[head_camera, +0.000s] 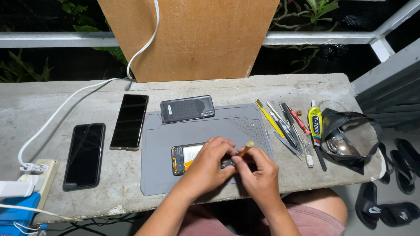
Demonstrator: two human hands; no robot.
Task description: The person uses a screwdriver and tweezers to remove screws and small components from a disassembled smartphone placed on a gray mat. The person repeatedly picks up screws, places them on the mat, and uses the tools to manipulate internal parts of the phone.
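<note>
While two closed phones lie out of the way at nine o'clock, a black one (84, 156) and a longer dark one (129, 121) just beside it, the grey work mat (162, 144) keeps the middle of the concrete surface (52, 96) for the open job. At twelve o'clock on the mat's far edge rests a removed back cover (187, 109), set apart from the work yet near enough to reach. Near the mat's centre lies the opened phone (186, 158), its yellow and white insides facing up, flat so both hands can bear on it. The left hand (209, 164) presses down on the phone's right half, fingers curled, seemingly steadying it. The right hand (259, 175) touches the left and pinches a slim orange-handled tool (245, 149) between fingertips, tip angled down into the phone; what the tip meets is hidden. At three o'clock a row of tweezers and picks (284, 124) fans out side by side, with a glue tube (314, 121) and an open black pouch (350, 140) beyond.
</note>
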